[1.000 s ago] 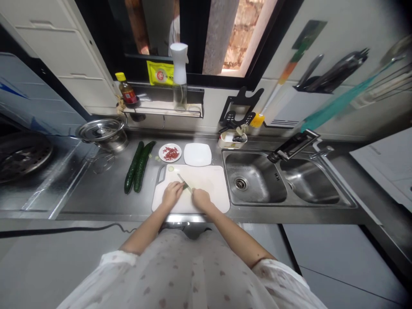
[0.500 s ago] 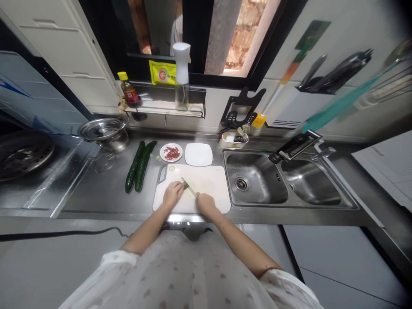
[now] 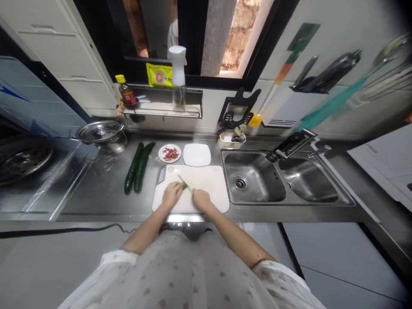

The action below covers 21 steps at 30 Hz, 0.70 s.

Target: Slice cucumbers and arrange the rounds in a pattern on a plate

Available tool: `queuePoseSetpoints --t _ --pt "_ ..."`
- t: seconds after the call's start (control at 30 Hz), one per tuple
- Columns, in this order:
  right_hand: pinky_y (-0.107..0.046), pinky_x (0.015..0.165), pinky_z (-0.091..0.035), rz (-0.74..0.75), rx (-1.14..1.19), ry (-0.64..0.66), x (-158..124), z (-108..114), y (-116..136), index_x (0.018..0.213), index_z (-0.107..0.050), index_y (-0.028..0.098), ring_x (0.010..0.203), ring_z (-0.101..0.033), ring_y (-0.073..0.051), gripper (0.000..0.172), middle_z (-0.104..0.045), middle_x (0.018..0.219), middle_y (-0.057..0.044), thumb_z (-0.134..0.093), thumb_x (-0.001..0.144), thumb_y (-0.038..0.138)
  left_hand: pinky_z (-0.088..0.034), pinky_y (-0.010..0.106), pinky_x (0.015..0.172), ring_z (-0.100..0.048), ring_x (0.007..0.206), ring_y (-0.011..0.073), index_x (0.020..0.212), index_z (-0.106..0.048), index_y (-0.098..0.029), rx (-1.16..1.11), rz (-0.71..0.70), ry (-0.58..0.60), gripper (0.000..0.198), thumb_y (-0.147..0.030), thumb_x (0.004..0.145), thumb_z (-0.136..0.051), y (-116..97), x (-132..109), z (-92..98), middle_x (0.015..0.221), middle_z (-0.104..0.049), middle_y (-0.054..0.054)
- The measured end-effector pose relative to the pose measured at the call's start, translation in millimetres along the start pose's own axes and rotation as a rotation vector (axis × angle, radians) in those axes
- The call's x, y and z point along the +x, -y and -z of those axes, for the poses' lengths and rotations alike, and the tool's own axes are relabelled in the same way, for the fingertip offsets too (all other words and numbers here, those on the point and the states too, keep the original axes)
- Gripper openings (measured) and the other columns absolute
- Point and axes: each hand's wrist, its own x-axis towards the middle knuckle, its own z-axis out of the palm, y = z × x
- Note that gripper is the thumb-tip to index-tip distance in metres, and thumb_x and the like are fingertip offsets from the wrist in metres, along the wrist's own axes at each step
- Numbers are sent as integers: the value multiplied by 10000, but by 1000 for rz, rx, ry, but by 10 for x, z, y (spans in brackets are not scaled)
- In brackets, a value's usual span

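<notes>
A white cutting board (image 3: 212, 184) with a grey handle lies on the counter. My right hand (image 3: 201, 201) is closed round the handle of a knife (image 3: 186, 184), whose blade slants up and left over the board. Close beside the blade, the curled fingers of my left hand (image 3: 171, 195) press down on the board; whatever they hold is hidden beneath them. A pale green cucumber slice (image 3: 170, 169) rests at the board's upper left. Two whole cucumbers (image 3: 141, 166) lie side by side left of the board.
Behind the board stand a plate of chopped red pieces (image 3: 170, 153) and a white square plate (image 3: 197, 155). The double sink (image 3: 254, 199) adjoins on the right. A lidded steel pot (image 3: 103, 133) stands at the back left, near the stove (image 3: 25, 156).
My right hand and the knife have shifted a little left, nearer my left hand. My left hand stays at about the same place on the board. The camera view has tilted slightly.
</notes>
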Motion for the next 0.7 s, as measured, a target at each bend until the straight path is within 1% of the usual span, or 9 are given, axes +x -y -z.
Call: queuePoseSetpoints --t 0.3,0.47,0.7 --pt "-304 797 -473 7 12 -24 78 19 54 1125 -612 115 1005 -637 -221 353 -682 1054 -159 -330 914 123 -470 313 835 -568 932 178 1102 -672 -221 27 -21 0 262 -249 927 -479 29 -1 -21 985 -655 61" --pt "-321 788 -478 -5 3 -8 24 1 32 1142 -602 111 1006 -640 -234 358 -681 1042 -170 -321 920 119 -467 311 832 -567 927 178 1098 -672 -223 26 -24 0 257 -245 924 -484 32 -4 -23 994 -654 59" --pt "-309 778 -475 -25 -6 -9 -78 -87 -61 1086 -621 128 972 -652 -227 318 -688 1005 -162 -355 912 126 -467 315 828 -570 907 177 1096 -672 -225 25 -17 -10 259 -241 926 -478 20 -1 -21 997 -656 56"
